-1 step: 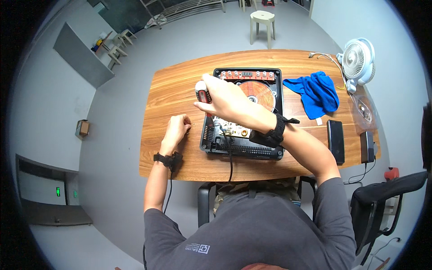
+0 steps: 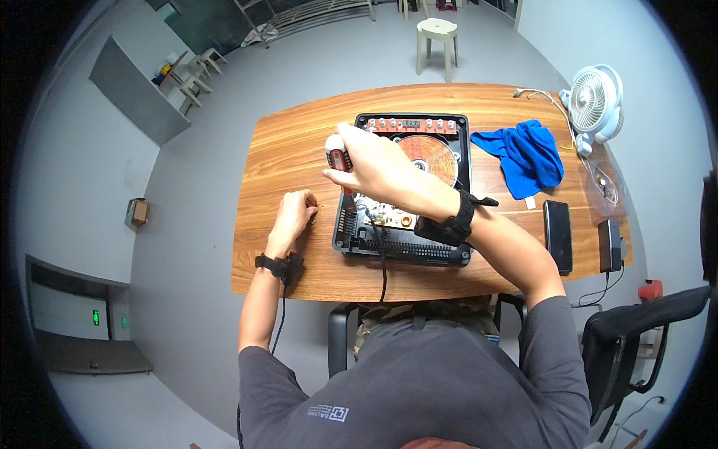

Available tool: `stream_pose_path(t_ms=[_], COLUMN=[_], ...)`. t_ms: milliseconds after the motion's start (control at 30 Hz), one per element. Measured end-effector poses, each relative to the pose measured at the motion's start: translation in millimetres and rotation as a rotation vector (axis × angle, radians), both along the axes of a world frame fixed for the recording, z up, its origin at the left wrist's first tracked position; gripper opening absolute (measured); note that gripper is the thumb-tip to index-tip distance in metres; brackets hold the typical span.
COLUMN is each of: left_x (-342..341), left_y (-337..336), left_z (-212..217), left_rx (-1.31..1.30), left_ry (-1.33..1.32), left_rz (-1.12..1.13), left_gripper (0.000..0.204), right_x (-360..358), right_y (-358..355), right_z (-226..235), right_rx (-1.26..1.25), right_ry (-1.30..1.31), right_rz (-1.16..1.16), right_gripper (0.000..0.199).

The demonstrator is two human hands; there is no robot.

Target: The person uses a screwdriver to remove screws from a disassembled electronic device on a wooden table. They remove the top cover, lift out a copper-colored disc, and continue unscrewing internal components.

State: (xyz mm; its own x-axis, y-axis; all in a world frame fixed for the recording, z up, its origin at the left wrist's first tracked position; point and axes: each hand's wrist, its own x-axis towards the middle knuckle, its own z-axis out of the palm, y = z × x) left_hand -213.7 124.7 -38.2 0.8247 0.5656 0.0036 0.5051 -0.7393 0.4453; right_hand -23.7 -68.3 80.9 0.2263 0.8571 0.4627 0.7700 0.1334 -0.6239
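Observation:
My right hand (image 2: pixel 368 160) is wrapped round the red and black handle of a screwdriver (image 2: pixel 337 155), which has a pale end cap. It is held over the left edge of an opened induction cooker (image 2: pixel 404 254); the tool's lower tip is hard to make out. Inside the black housing lie a round copper coil (image 2: pixel 440 153), a light circuit board (image 2: pixel 393 217) and a red control board (image 2: pixel 411 126) along the far edge. My forearm covers part of the coil. Left of the cooker, my left hand (image 2: pixel 294 212) rests on the table with fingertips pinched together; what they hold, if anything, cannot be seen.
The wooden table (image 2: pixel 288 161) carries a crumpled blue cloth (image 2: pixel 527 161), a black phone-like slab (image 2: pixel 558 236), a black power adapter (image 2: pixel 610 245) and a clear plastic bag (image 2: pixel 598 187) on the right. A white fan (image 2: pixel 594 101) stands at the far right corner. Black cables hang from both wrists.

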Motion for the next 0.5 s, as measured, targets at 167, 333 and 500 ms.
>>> stream_pose_path(t_ms=[167,333,500], left_x=[-1.2,-9.5,-23.1], left_y=[-3.1,2.8,4.6], left_z=[1.9,0.5,11.3], left_rx=[-0.062,-0.030,-0.138], left_ry=[-0.022,-0.062,-0.080], left_rz=[0.024,-0.021,0.080], left_gripper=[0.011,0.017,0.018], right_x=[0.3,-0.3,4.7], right_y=[-3.1,-5.4,-9.2], right_z=[2.5,4.2,7.8], right_rx=[-0.035,-0.047,-0.038], right_ry=[-0.002,-0.026,-0.062], right_rz=[0.006,-0.018,-0.028], right_gripper=[0.046,0.048,0.043])
